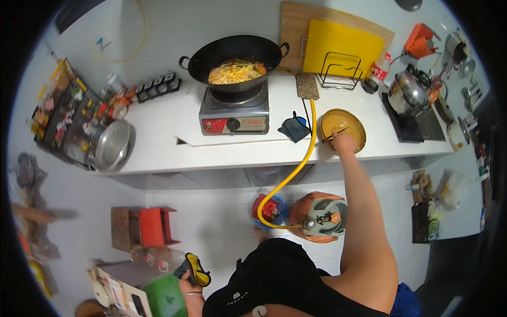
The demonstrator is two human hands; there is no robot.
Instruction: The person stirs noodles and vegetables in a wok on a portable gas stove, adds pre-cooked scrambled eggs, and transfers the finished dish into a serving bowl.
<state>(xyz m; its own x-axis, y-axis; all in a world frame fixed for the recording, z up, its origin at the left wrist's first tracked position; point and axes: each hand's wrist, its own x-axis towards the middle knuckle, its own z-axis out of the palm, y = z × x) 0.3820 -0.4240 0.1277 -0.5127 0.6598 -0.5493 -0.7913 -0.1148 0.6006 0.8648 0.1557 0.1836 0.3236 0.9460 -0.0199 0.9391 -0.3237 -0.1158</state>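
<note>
My right hand (344, 143) reaches over a round amber-brown bowl (362, 128) on the white counter. Its fingers hold a pair of dark chopsticks (341, 130) across the inside of the bowl. Low on the left, my left hand (186, 280) grips a grey and yellow pot holder (198, 270), away from the counter. A second, dark grey pot holder (295, 128) with a blue patch lies left of the bowl. A black two-handled wok (245, 43) sits on a portable gas stove (234, 111). Inside it is cooked food (237, 73) with a yellow topping, perhaps egg.
A yellow gas hose (293, 174) loops over the counter edge to a gas cylinder (324, 218) on the floor. A metal basin (113, 144) and condiment rack stand left. A cola bottle (376, 75), wire rack (340, 71) and metal pot (408, 93) are right.
</note>
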